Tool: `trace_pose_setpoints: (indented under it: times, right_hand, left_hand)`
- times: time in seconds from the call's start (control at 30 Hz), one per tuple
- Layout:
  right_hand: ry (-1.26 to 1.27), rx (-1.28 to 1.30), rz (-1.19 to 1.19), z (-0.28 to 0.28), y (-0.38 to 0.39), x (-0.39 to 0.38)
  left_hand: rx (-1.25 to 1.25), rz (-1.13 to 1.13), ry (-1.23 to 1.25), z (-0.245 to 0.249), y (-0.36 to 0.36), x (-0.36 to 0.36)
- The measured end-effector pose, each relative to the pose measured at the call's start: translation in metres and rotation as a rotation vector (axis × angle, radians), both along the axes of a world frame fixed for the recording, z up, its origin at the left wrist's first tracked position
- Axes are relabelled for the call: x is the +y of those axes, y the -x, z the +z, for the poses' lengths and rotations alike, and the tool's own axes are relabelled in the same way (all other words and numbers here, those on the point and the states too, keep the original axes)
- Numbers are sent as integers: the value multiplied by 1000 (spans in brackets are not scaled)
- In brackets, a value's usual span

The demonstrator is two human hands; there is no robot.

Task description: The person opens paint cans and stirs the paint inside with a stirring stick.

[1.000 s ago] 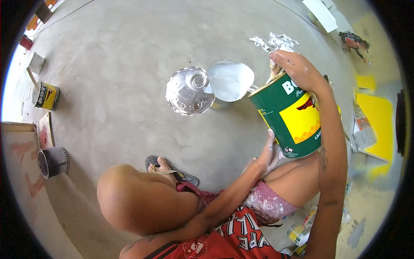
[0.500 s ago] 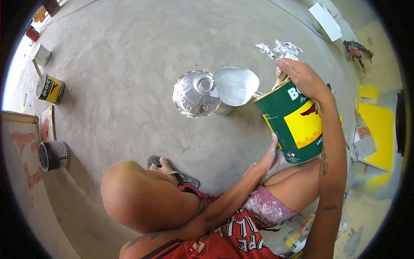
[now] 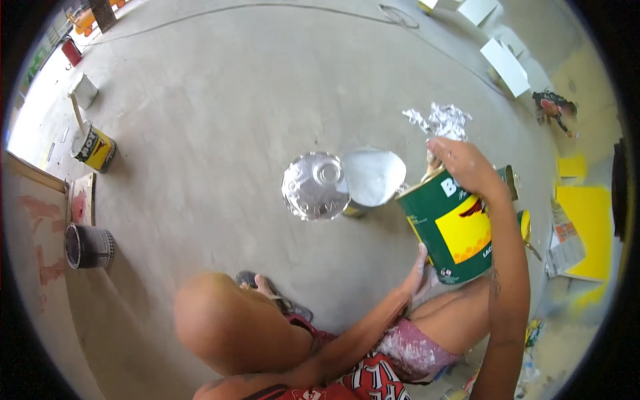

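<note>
A large green and yellow paint can (image 3: 460, 230) is tilted toward the left in both my hands. My right hand (image 3: 470, 170) grips it by the upper rim, fingers over the edge. Lower down, my left hand (image 3: 420, 273) is pressed to the side near the base, its fingers partly hidden behind the can. Beside the tilted rim is an open container (image 3: 373, 177) with a pale, whitish round surface. What looks like a thin pale stream runs between the two. Touching or overlapping that container is a shiny silver domed piece (image 3: 316, 187) with raised letters.
Crumpled foil (image 3: 448, 121) lies on the floor beyond the can. At left stand a yellow can with a stick (image 3: 93, 147), a white bucket (image 3: 83, 91) and a dark can (image 3: 89, 247). A yellow panel (image 3: 587, 227) and a crouching person (image 3: 555, 110) are at right.
My view has tilted up, so the floor items, cans and both hands appear lower. My grip on the green can looks the same, and it stays tilted.
</note>
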State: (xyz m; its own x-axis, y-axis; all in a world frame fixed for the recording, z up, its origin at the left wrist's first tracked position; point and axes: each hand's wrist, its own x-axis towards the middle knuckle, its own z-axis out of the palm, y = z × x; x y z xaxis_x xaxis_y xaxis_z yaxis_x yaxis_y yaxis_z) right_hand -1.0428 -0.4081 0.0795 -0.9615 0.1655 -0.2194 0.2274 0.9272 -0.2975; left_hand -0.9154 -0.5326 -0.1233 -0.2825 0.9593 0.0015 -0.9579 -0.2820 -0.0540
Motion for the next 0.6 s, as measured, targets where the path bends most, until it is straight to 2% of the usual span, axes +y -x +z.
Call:
trace_pose_setpoints:
  times: [0.27,0.6]
  right_hand:
    - [17,86,-7,3,-1,-10]
    - [-29,37,-76,5,-1,-13]
  left_hand:
    - [98,-4,-16,5,23,7]
    - [129,16,4,-4,21,7]
